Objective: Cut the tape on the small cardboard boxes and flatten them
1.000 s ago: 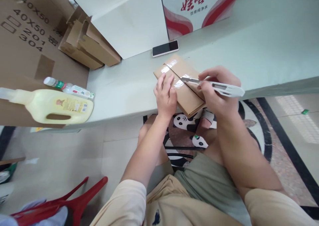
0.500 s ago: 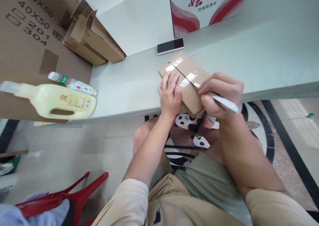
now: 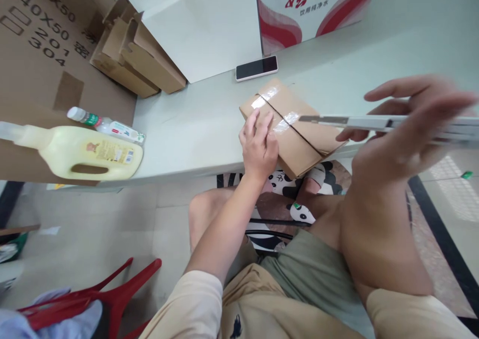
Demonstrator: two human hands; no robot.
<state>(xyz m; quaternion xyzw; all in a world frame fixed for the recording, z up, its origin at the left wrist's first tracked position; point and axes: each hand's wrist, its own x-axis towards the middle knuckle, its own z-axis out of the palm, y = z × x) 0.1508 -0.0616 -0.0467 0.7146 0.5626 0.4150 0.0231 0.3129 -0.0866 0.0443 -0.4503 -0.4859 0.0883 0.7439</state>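
Observation:
A small brown cardboard box (image 3: 295,149) lies slantwise at the table's front edge, its near corner reaching past the edge. Strips of clear tape cross its top seam, and a dark slit runs along that seam. My left hand (image 3: 259,147) lies on the left part of the box, fingers stretched over the top. Raised to the right of the box, my right hand (image 3: 392,144) grips a white utility knife (image 3: 377,122), with its blade pointing left over the box. Motion blurs this hand and the knife's rear end.
Behind the box lies a phone (image 3: 256,69), before a white panel (image 3: 209,35) and a red-and-white carton (image 3: 318,15). To the left are a yellow jug (image 3: 93,152), a small bottle (image 3: 107,124) and folded cardboard boxes (image 3: 149,55). A red stool (image 3: 116,294) stands lower left.
My right hand has lifted the utility knife off the box's seam and moved right and up. The slit now runs across to the box's right edge. My left hand stays on the box.

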